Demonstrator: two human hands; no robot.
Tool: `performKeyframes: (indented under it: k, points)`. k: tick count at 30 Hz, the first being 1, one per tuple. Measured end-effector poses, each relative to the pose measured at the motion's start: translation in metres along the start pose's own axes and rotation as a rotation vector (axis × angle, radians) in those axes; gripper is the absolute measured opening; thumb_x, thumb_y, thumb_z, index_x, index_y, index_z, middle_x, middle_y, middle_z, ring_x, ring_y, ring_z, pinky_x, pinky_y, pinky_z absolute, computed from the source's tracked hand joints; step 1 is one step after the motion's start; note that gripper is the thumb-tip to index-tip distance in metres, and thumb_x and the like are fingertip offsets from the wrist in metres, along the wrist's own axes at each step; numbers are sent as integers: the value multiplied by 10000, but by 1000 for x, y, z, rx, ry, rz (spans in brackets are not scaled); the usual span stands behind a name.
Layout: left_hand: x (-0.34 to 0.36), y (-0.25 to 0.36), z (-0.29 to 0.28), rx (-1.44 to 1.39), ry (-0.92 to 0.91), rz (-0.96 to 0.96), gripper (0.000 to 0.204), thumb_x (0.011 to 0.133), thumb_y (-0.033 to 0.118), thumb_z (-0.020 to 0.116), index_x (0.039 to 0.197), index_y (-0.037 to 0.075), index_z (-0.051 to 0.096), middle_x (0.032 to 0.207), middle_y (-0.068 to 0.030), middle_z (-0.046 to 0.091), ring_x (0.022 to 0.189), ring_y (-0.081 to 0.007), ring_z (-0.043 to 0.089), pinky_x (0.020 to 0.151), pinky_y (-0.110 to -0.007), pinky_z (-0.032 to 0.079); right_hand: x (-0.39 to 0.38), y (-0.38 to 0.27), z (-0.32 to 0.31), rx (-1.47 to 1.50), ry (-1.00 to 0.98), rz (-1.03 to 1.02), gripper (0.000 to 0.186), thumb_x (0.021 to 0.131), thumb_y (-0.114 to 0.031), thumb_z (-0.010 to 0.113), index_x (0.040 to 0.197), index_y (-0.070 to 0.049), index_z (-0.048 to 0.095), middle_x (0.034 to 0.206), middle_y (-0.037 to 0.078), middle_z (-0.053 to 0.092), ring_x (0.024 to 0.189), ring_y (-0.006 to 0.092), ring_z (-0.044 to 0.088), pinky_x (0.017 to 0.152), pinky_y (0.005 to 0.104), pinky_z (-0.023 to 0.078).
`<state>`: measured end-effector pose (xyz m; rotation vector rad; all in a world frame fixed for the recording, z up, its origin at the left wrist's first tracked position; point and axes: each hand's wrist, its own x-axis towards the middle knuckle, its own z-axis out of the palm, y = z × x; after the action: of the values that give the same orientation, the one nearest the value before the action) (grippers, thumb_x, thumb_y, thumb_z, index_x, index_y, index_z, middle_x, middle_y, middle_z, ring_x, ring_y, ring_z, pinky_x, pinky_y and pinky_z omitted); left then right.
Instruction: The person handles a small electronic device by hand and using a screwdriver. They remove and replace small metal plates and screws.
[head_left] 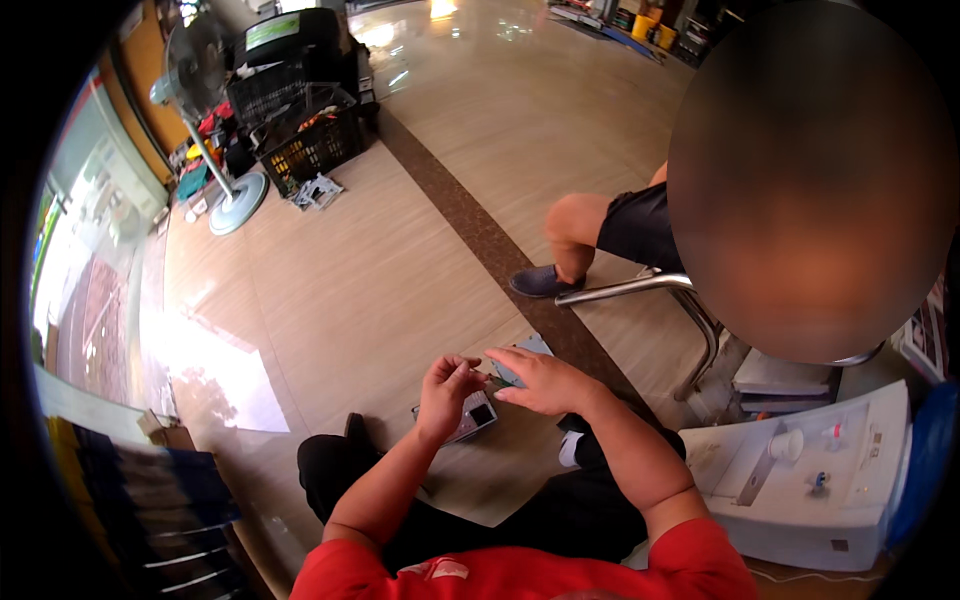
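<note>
The left hand [450, 385] pinches a small part and the right hand [540, 382] grips a thin board [520, 362], close together above a gray gadget [474, 415], likely so they can meet.

Looking like a repair shop open to the street: black crates [300, 130] of parts piling up beside a standing fan [205, 110], a white appliance [800, 480] lying opened on the tiled floor [380, 270].

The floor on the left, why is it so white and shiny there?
In the head view, sunlight from the left glares off the floor, washing that patch out; the tile lines bend toward the round black rim, and both hands look slightly soft, not sharp.
</note>
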<state>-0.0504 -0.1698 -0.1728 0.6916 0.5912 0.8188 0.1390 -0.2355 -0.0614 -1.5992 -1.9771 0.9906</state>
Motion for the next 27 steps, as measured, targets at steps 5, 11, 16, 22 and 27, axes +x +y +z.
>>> performKeyframes:
  k: [5,11,16,22,27]
  points:
    - [-9,7,-5,-55,8,20,82,988,117,522,987,35,527,1082,-107,613,858,-169,656,771,-323,551,13,-3,11,10,-92,32,617,866,-219,644,1390,-15,390,1330,231,517,1222,361,512,1019,385,418]
    - [-21,23,-22,-117,20,48,78,984,118,529,989,40,532,1070,-118,624,847,-176,655,771,-324,548,30,-22,35,56,-158,-2,504,868,-182,634,1316,-23,466,1232,211,582,1137,365,562,954,398,452]
    - [2,9,-7,-64,-29,-3,85,976,133,538,993,50,543,1078,-125,635,856,-193,656,784,-339,543,20,-12,19,100,-43,11,495,865,-154,635,1325,-42,493,1182,193,623,1086,338,610,920,390,481]
    - [-21,34,-14,-187,-72,14,112,971,173,562,1025,81,528,1123,-128,616,920,-194,619,774,-306,497,46,3,36,44,-111,-98,493,849,-227,635,1300,-62,527,1105,188,649,1026,348,620,878,425,490]
    - [-11,8,-28,24,-58,79,118,1002,209,517,1036,96,510,1176,-126,599,915,-171,586,856,-325,465,30,16,35,-68,-16,-71,443,793,-269,663,1164,-33,605,976,217,673,935,384,635,816,467,500]
